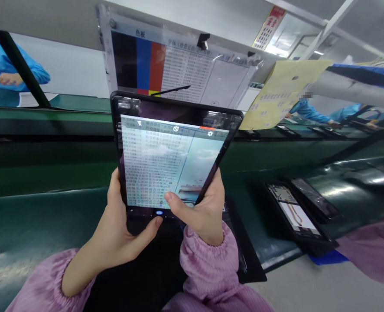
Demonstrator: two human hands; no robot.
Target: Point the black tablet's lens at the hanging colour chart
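A black-framed tablet (159, 160) is held up in front of me, tilted, its screen lit with a camera view of printed text. My left hand (120, 234) grips its lower left edge, the thumb near the round camera button at the bottom. My right hand (201, 203) grips the lower right side, with the thumb over the bottom of the screen. The fingers behind the tablet are hidden. Just beyond its top edge hangs a plastic-covered test chart (185, 69) with black, blue and red blocks and rows of characters.
A yellow sheet (276, 95) hangs right of the chart. On the green bench (26, 229), to the right, lie an opened tablet body (292, 212) and a dark panel (315, 199). Co-workers in blue sleeves (32, 65) are across the bench; a pink sleeve (374, 247) is at right.
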